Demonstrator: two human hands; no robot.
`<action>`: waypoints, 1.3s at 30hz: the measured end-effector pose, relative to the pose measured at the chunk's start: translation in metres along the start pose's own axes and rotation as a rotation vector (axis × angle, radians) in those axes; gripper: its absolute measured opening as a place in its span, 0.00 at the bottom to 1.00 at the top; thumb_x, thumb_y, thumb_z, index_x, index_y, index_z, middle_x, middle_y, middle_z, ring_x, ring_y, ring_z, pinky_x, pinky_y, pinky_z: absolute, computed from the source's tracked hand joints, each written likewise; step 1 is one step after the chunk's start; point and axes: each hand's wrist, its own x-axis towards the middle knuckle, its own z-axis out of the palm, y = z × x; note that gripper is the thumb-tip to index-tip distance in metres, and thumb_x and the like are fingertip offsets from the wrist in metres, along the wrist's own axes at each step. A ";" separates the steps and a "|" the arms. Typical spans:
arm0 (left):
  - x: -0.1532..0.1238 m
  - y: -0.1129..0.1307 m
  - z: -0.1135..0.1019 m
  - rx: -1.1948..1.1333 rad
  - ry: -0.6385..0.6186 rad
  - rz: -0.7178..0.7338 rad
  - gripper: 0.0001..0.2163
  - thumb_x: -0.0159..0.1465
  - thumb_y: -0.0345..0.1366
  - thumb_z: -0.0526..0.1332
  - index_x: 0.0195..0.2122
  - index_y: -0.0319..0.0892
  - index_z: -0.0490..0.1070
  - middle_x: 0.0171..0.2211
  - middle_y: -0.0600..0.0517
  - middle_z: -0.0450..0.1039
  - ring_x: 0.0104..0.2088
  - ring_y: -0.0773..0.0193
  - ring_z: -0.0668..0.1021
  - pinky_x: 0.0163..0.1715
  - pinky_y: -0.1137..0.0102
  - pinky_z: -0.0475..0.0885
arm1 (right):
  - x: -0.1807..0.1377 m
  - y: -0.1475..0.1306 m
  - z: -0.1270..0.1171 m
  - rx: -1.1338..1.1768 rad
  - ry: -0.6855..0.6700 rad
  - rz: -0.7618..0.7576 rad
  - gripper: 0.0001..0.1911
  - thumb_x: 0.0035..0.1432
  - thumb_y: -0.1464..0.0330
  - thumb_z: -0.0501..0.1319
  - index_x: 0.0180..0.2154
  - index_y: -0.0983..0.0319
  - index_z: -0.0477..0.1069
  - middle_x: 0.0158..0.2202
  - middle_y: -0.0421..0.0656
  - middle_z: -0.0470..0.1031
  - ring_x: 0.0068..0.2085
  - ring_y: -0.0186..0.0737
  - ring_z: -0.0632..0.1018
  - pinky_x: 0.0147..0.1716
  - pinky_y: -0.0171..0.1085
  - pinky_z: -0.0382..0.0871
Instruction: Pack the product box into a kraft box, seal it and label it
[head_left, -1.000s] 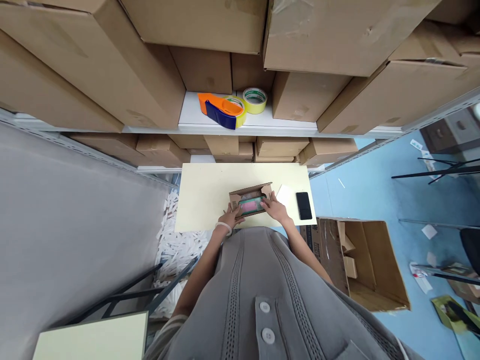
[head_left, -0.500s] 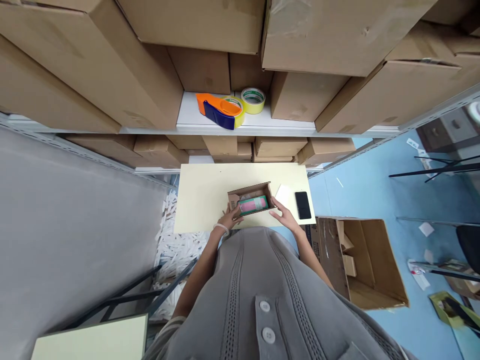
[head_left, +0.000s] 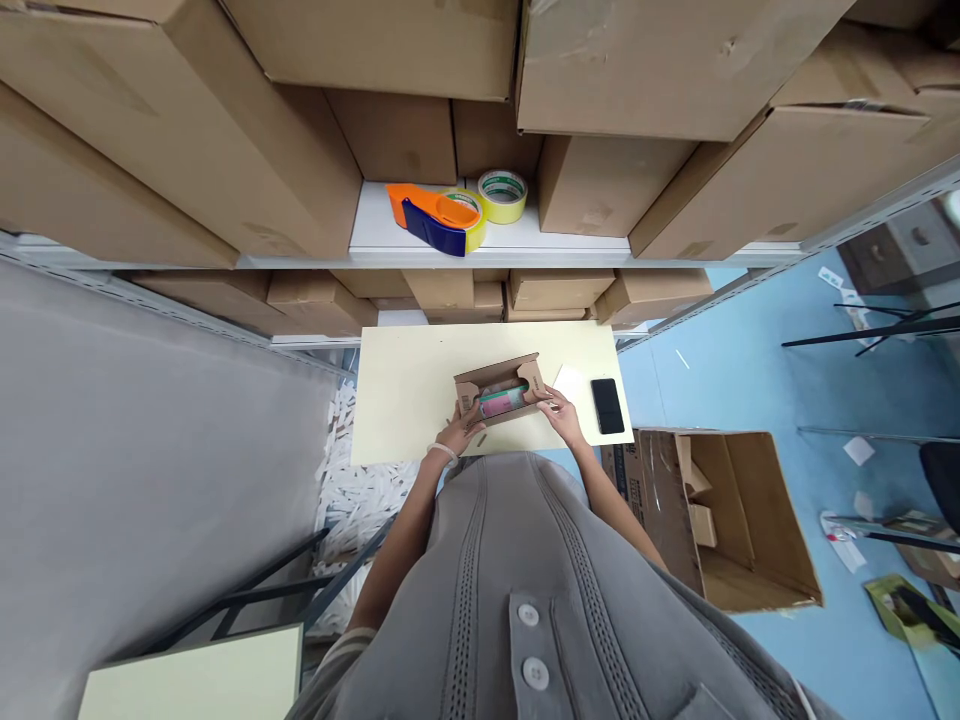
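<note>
A small open cardboard box [head_left: 495,381] sits on the pale yellow table [head_left: 405,390], with a green and pink item [head_left: 501,402] lying inside it. My left hand [head_left: 459,432] grips the box's near left corner. My right hand [head_left: 556,410] pinches the box's right side flap, fingers closed on the cardboard. Both forearms reach out over my grey buttoned top.
A black phone [head_left: 606,405] and a white card [head_left: 568,383] lie right of the box. An orange and blue tape dispenser [head_left: 431,216] and a yellow tape roll [head_left: 502,194] rest on the shelf among stacked cartons. An open large carton [head_left: 739,520] stands on the blue floor at right.
My right hand left the item inside the box, drew back, then came in again to the right flap. The box flaps have been folded inward, partly covering the item.
</note>
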 end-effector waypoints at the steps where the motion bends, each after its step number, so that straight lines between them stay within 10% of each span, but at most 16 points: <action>1: 0.000 0.002 -0.001 0.001 0.004 -0.012 0.32 0.63 0.56 0.52 0.65 0.48 0.54 0.69 0.45 0.43 0.66 0.51 0.55 0.60 0.60 0.58 | 0.000 0.000 0.003 0.017 0.031 0.015 0.22 0.58 0.52 0.56 0.45 0.59 0.76 0.58 0.48 0.69 0.60 0.45 0.67 0.46 0.42 0.71; 25: 0.008 -0.005 0.011 -0.269 0.321 -0.124 0.25 0.67 0.52 0.47 0.51 0.40 0.73 0.60 0.46 0.65 0.62 0.57 0.65 0.60 0.65 0.62 | 0.011 0.009 0.020 0.073 0.190 0.223 0.26 0.51 0.47 0.59 0.36 0.63 0.78 0.48 0.50 0.75 0.50 0.46 0.74 0.50 0.43 0.68; 31: 0.011 -0.004 0.013 -0.220 0.585 0.007 0.25 0.64 0.48 0.56 0.60 0.43 0.62 0.61 0.44 0.60 0.64 0.57 0.60 0.63 0.62 0.58 | 0.007 0.003 0.014 -0.005 0.163 0.125 0.42 0.55 0.55 0.59 0.66 0.59 0.46 0.59 0.55 0.60 0.48 0.44 0.73 0.41 0.42 0.72; 39: 0.023 -0.017 0.021 -0.225 0.583 0.038 0.36 0.62 0.47 0.60 0.66 0.43 0.44 0.64 0.40 0.51 0.64 0.54 0.58 0.61 0.59 0.60 | 0.016 -0.041 0.005 -0.717 0.119 0.078 0.51 0.55 0.62 0.61 0.68 0.61 0.30 0.65 0.58 0.49 0.64 0.56 0.58 0.58 0.52 0.57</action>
